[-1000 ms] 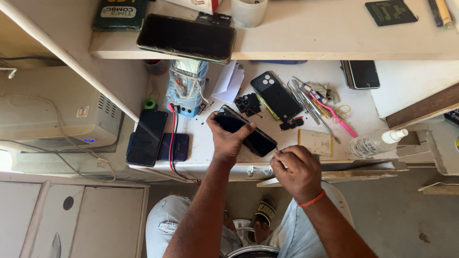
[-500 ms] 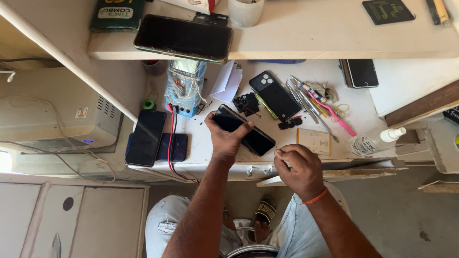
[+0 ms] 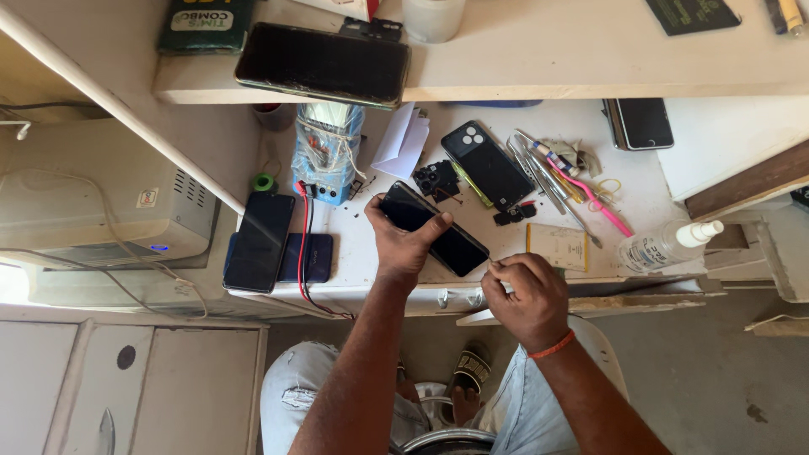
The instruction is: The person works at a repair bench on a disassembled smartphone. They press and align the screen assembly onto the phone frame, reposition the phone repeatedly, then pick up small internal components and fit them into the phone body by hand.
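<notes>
At a white wooden workbench [image 3: 354,244], a person's left hand [image 3: 403,244] clamps a black, glass-faced smartphone [image 3: 434,229] at the front edge, thumb across the screen; the grip looks unchanged from a second ago. The right hand [image 3: 524,297], fingers pinched on something too small to identify, has crept closer to the phone's lower corner

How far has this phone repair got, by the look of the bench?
Apparently midway. Done: a black back cover and a small camera part lie detached on the white bench. In hand: the left hand steadies a dark phone while the right hand works at its lower end with something too small to identify. Left: those loose pieces are not yet back on.
</notes>
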A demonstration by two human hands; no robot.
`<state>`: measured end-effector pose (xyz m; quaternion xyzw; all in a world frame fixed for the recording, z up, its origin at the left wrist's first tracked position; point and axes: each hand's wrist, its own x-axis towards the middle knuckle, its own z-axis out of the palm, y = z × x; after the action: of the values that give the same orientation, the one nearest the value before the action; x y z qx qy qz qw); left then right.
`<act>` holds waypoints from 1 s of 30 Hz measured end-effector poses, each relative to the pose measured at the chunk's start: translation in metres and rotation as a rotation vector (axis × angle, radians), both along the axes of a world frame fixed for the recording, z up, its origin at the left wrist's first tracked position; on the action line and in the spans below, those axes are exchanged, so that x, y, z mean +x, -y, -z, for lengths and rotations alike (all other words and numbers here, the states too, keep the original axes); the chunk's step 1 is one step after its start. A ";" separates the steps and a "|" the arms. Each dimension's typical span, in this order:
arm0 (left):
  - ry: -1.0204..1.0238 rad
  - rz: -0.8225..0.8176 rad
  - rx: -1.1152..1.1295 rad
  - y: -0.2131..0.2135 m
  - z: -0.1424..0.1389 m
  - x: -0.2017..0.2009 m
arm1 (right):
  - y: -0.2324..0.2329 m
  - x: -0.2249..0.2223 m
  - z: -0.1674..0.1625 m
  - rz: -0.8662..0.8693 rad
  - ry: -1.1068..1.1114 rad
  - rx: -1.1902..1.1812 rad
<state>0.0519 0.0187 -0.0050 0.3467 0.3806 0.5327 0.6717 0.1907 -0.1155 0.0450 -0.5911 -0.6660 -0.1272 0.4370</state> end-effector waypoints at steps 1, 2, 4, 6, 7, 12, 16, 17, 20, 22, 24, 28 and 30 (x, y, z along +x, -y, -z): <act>-0.004 -0.001 0.009 0.001 0.000 0.000 | 0.001 0.000 -0.001 0.008 0.008 0.002; -0.008 -0.004 0.020 0.000 0.000 0.000 | 0.001 0.000 -0.001 0.010 0.011 0.002; -0.003 -0.001 0.029 0.000 -0.002 0.000 | 0.002 0.001 -0.003 0.009 0.017 0.002; 0.014 0.012 0.022 0.001 -0.004 -0.001 | 0.000 0.002 -0.005 0.021 0.017 -0.011; 0.011 0.019 0.009 0.001 -0.005 -0.001 | -0.001 0.003 -0.006 0.029 0.018 -0.018; 0.005 0.034 -0.026 0.001 -0.009 -0.002 | -0.003 0.004 -0.010 -0.050 -0.026 -0.022; 0.017 0.031 0.004 0.002 -0.008 -0.002 | -0.006 0.002 -0.012 -0.051 -0.057 -0.077; 0.009 0.028 0.000 0.002 -0.008 -0.002 | -0.006 0.002 -0.012 -0.057 -0.074 -0.092; 0.003 0.024 0.005 0.001 -0.007 -0.002 | -0.007 0.003 -0.015 -0.071 -0.107 -0.131; 0.005 0.024 0.008 0.001 -0.006 -0.002 | -0.007 0.004 -0.016 -0.073 -0.104 -0.150; 0.006 0.024 0.006 0.001 -0.005 -0.002 | -0.008 0.005 -0.017 -0.082 -0.135 -0.166; -0.006 0.021 0.004 0.000 -0.005 -0.001 | -0.008 0.005 -0.020 -0.076 -0.098 -0.162; -0.018 0.021 0.000 0.000 -0.005 -0.001 | -0.009 0.003 -0.021 -0.062 -0.090 -0.178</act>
<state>0.0505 0.0188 -0.0001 0.3552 0.3830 0.5225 0.6739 0.1938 -0.1060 0.0665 -0.6116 -0.6723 -0.0272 0.4161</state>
